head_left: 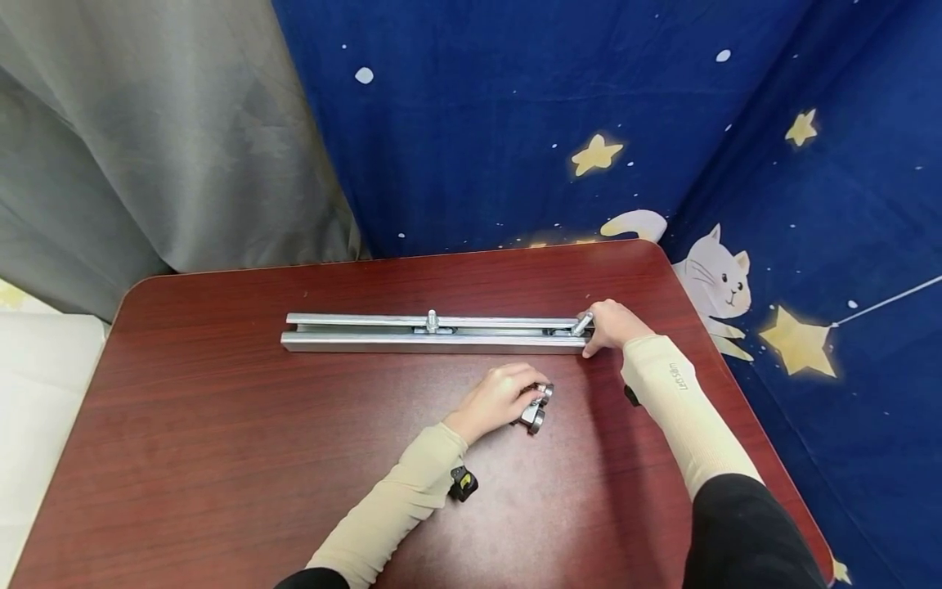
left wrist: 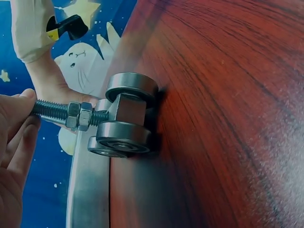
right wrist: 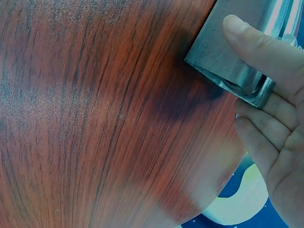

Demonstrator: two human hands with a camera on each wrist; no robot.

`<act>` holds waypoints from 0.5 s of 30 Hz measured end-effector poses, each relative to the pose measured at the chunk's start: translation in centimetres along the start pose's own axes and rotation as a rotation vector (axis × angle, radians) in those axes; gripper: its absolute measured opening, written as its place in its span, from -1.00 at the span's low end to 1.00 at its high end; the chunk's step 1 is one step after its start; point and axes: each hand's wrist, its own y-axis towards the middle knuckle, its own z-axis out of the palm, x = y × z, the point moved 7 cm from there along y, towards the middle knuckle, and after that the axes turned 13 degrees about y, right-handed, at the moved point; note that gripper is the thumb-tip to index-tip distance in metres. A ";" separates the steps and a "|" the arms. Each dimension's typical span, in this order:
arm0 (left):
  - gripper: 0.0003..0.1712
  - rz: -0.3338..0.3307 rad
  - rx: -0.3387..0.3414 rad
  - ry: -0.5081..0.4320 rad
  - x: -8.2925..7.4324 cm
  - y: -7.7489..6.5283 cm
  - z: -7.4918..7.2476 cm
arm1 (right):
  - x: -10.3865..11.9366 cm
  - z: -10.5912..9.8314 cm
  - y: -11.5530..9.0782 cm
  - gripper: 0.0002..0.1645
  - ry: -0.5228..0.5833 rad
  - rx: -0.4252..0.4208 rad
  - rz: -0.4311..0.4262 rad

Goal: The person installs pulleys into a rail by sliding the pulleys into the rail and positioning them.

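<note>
A long silver metal channel rail (head_left: 368, 343) lies across the table, its slot facing up. Two trolleys sit inside it, with an upright bolt (head_left: 432, 321) near the middle and a tilted bolt (head_left: 583, 324) at the right end. My right hand (head_left: 615, 324) grips that right end, its thumb (right wrist: 256, 45) on the near side wall. In front of the rail, my left hand (head_left: 499, 399) pinches a loose roller trolley (left wrist: 130, 111) by its threaded bolt (left wrist: 52, 110). Two nuts (left wrist: 79, 116) sit on the bolt, and the trolley's bearing wheels are close to the tabletop; contact is unclear.
The reddish-brown table (head_left: 221, 458) has rounded far corners. A grey curtain (head_left: 162, 139) and a blue star-patterned curtain (head_left: 478, 123) hang behind it. Something white (head_left: 44, 409) stands beyond the left edge.
</note>
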 end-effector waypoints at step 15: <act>-0.80 -0.258 -0.036 -0.095 1.0 -0.8 1.5 | 0.3 -0.2 -0.2 -0.26 -0.014 -0.011 -0.027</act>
